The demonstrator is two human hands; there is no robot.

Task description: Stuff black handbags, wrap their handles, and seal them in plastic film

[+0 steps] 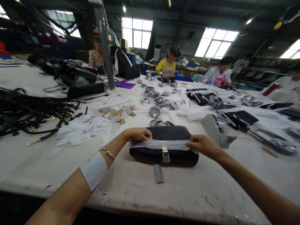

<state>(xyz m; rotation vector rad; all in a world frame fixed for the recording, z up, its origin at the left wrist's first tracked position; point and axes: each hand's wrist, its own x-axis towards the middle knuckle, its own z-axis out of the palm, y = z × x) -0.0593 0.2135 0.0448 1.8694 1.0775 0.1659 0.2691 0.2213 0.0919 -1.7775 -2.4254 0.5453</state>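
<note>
Near the front edge of the white table [131,198] lies a black handbag [145,155], a translucent white wrapping strip [156,144] stretched across it; the left hand [142,134] pinches at the strip's left part, the right hand [197,143] grips its right end between thumb and fingers; between them shows a gold clasp [165,152]; a short grey strip [158,174] lies just before the bag, a grey tape dispenser [214,129] beyond the right hand, coiled straps [155,111] behind.

From here, the left hand [140,134] and right hand [202,143] pinch a pale strip [177,144] across a black bag [173,133] (gold clasp [165,152] showing).
</note>
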